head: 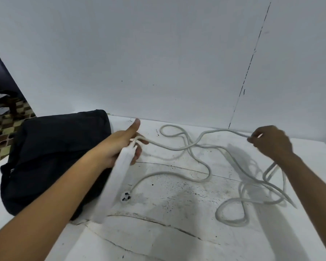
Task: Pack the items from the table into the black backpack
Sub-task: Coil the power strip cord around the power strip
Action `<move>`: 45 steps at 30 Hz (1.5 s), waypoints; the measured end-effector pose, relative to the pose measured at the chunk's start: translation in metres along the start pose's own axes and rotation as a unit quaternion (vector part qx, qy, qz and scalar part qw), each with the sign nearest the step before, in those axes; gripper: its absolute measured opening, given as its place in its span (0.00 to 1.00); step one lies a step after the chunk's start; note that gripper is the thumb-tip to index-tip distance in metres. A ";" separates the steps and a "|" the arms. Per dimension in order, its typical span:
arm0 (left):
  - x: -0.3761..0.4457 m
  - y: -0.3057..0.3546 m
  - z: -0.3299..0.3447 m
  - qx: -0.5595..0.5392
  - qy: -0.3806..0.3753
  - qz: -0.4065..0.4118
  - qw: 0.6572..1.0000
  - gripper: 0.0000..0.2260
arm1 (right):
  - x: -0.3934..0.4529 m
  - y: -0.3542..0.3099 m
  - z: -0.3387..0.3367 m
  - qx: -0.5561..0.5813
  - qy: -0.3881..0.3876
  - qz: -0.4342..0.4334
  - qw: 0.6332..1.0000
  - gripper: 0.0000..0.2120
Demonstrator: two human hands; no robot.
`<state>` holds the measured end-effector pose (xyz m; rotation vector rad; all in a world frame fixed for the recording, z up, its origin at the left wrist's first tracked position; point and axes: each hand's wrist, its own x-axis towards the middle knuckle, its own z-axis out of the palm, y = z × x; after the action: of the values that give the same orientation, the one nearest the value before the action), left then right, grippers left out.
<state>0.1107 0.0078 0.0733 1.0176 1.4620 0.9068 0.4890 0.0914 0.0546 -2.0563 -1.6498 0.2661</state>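
The left hand (125, 146) grips a blurred white power strip (114, 180) beside the black backpack (53, 159); the right hand (270, 142) pinches its cord (199, 155), looped across the table (177, 242).

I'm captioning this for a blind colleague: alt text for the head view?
A left hand grips a white plastic power strip while the right hand pinches its long white cable, sprawled in loops across a scuffed white table beside a black fabric backpack.

Plain white wall (158, 53), scuffed white table (177, 213), checkered floor (6, 127) at left
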 end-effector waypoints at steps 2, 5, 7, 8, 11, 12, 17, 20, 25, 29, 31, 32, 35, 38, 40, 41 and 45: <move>0.007 0.003 0.022 -0.134 -0.007 -0.032 0.990 0.29 | -0.009 -0.010 0.019 -0.068 -0.051 -0.033 0.996 0.09; 0.017 0.007 0.051 -0.276 0.017 -0.042 0.960 0.29 | -0.030 -0.040 0.036 -0.058 -0.062 -0.171 0.982 0.24; 0.019 0.014 0.064 -0.299 0.031 -0.038 0.953 0.29 | -0.054 -0.068 0.034 0.119 -0.045 -0.280 0.951 0.25; 0.020 0.016 0.070 -0.294 0.026 -0.034 0.955 0.29 | -0.069 -0.082 0.032 0.192 -0.057 -0.318 0.927 0.25; 0.016 0.023 0.080 -0.248 -0.025 -0.020 0.968 0.30 | -0.097 -0.106 0.026 0.245 -0.162 -0.360 0.885 0.31; 0.015 0.024 0.082 -0.234 -0.032 -0.016 0.971 0.30 | -0.102 -0.110 0.027 0.244 -0.229 -0.340 0.879 0.35; 0.008 0.031 0.086 -0.244 -0.006 -0.028 0.969 0.27 | -0.101 -0.115 0.026 0.389 -0.369 -0.207 0.818 0.37; 0.004 0.032 0.088 -0.204 -0.012 -0.032 0.978 0.27 | -0.092 -0.113 0.032 0.323 -0.400 -0.216 0.830 0.23; 0.004 0.030 0.087 -0.153 0.015 0.004 0.988 0.27 | -0.112 -0.114 0.044 0.327 -0.377 -0.212 0.840 0.23; 0.002 0.033 0.089 -0.108 -0.014 0.027 0.994 0.21 | -0.121 -0.106 0.050 0.463 -0.363 -0.158 0.793 0.21; -0.002 0.036 0.086 -0.100 -0.049 0.034 0.993 0.10 | -0.120 -0.103 0.050 0.475 -0.338 -0.129 0.802 0.21; -0.003 0.037 0.085 -0.093 -0.072 0.040 0.992 0.06 | -0.119 -0.102 0.050 0.469 -0.319 -0.124 0.814 0.21; -0.006 0.039 0.085 -0.084 -0.100 0.096 0.987 0.14 | -0.115 -0.094 0.041 0.458 -0.285 -0.123 0.833 0.17; -0.007 0.033 0.087 -0.077 -0.098 0.135 0.983 0.03 | -0.113 -0.093 0.034 0.494 -0.281 -0.108 0.816 0.07; -0.008 0.019 0.088 0.035 -0.095 0.171 0.980 0.13 | -0.108 -0.093 0.030 0.557 -0.267 -0.070 0.783 0.06; -0.009 0.009 0.089 0.116 -0.087 0.202 0.969 0.21 | -0.105 -0.092 0.028 0.578 -0.253 -0.057 0.774 0.07; -0.012 -0.021 0.098 0.364 0.034 0.393 0.844 0.36 | -0.104 -0.093 0.019 0.539 -0.216 -0.065 0.811 0.09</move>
<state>0.2057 -0.0103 0.0455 2.2864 1.4771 0.9449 0.3742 0.0108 0.0678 -1.0223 -1.3156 1.3451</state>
